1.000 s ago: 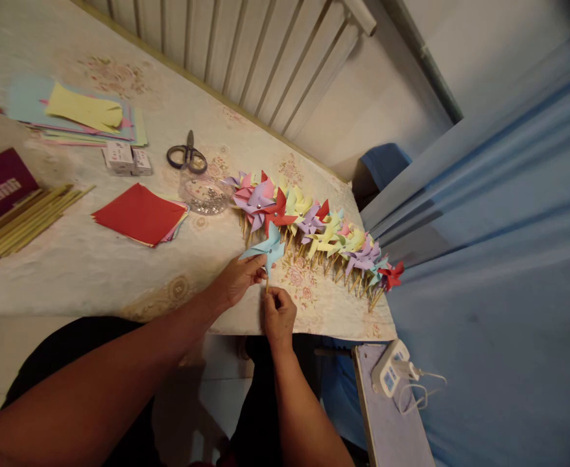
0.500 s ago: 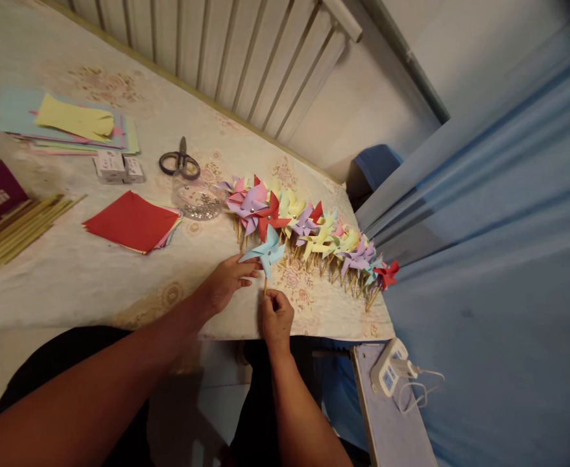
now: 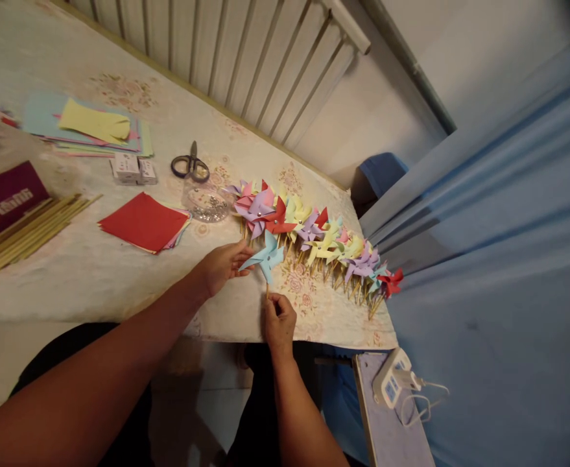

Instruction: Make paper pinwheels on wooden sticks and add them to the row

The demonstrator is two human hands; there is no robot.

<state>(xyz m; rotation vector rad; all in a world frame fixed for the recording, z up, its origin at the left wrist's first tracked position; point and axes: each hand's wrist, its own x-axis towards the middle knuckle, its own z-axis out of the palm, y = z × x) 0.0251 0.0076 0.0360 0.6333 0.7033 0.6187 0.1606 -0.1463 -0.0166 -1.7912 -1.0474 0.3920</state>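
Note:
A light blue paper pinwheel (image 3: 266, 257) stands upright near the front of the table, its blades spread around a small centre pin. Its thin stick is pinched low down in my right hand (image 3: 281, 319), near the table's front edge. Just left of the blades is my left hand (image 3: 225, 264), fingers apart and nothing held, the fingertips at or close to a blade's tip. Whether they touch is hard to tell. Beyond the blue pinwheel, a long row of finished pinwheels (image 3: 322, 248) in purple, red, yellow and pink lies toward the right end of the table.
Left of the hands are red paper squares (image 3: 143, 222), a clear dish of pins (image 3: 208, 204), scissors (image 3: 190, 166), small boxes (image 3: 127, 167), paper sheets (image 3: 46, 117) and wooden sticks (image 3: 36, 233). A power strip (image 3: 392, 376) sits at the lower right.
My left hand has shifted slightly up and left from the blue blades. The whole view has moved a little, so the table things appear further right. My right hand keeps its pinch.

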